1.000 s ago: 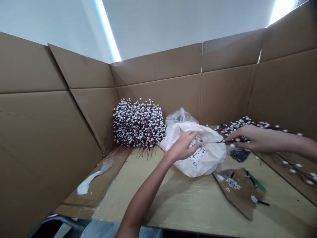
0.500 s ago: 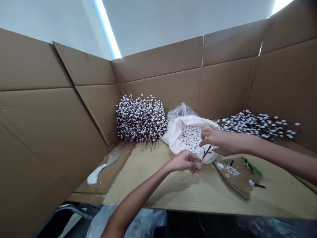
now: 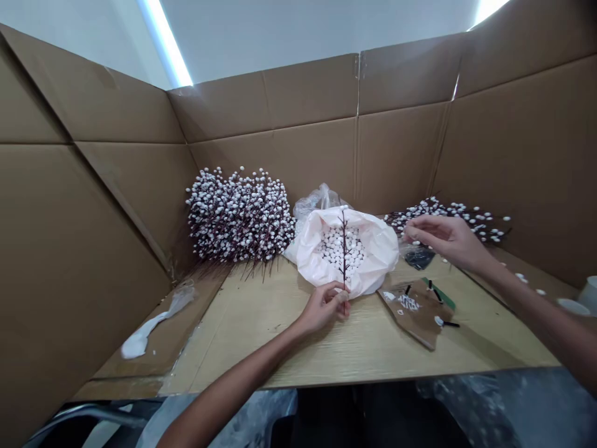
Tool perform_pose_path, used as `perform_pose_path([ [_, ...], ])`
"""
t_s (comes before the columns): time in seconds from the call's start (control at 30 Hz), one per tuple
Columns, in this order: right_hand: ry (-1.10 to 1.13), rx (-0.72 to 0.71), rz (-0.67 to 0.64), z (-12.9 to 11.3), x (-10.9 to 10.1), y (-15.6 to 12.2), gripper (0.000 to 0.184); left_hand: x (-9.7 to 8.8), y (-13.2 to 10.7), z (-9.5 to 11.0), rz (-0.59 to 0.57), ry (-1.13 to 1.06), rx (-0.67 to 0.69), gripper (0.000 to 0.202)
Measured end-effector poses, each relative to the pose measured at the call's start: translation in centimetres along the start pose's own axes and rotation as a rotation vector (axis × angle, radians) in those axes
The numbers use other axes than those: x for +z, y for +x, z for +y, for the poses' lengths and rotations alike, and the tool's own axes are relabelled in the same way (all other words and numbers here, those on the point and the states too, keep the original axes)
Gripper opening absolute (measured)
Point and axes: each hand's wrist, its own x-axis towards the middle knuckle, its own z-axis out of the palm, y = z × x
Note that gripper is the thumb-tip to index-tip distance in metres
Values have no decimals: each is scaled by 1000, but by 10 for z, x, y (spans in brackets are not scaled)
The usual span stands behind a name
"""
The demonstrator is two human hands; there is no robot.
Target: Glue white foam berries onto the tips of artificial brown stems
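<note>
My left hand (image 3: 328, 303) pinches the lower end of a dark brown branched twig (image 3: 344, 249) and holds it upright. A single white ball shows at its tip; the side shoots look bare. Behind the twig sits an open pinkish-white plastic bag (image 3: 385, 246) full of small white balls (image 3: 332, 247). To the right of the bag, my right hand (image 3: 441, 238) hovers with loosely bent fingers and nothing visible in them. A piece of cardboard (image 3: 420, 323) lies below it, bearing white smears of glue (image 3: 408, 303) and several short black sticks.
A thick bundle of white-berried stems (image 3: 240, 218) lies at the back left, a smaller bunch (image 3: 466, 218) at the back right. Near the left wall is a clear bag with white paste (image 3: 140, 341). White cups (image 3: 588, 295) stand at the right edge. Cardboard walls (image 3: 280, 155) enclose the table.
The twig has gone from slanted to upright in my left hand. My right hand has moved from over the bag out to the right. The view has shifted to the right.
</note>
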Motion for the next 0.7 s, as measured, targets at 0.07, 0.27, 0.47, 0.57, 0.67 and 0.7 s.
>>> perform_pose_path([
  [0.07,42,117,221,37,2,-4,20,-1,1,-6,-3,-21,5,47],
  [0.27,24,265,570,125,1,-14,15,-5,1,-12,-39,-92,-17,45],
  [0.47,-62,288,649,150,-6,-20,21,-7,3,-12,-50,-75,-18,43],
  [0.57,-73,302,628,152,-2,-21,26,-8,5,-13,-55,-76,-38,42],
  [0.67,-62,300,584,149,5,-21,27,-9,6,-12,-54,-81,-55,42],
  [0.7,-57,298,577,148,6,-22,28,-9,6,-12,-55,-82,-58,41],
])
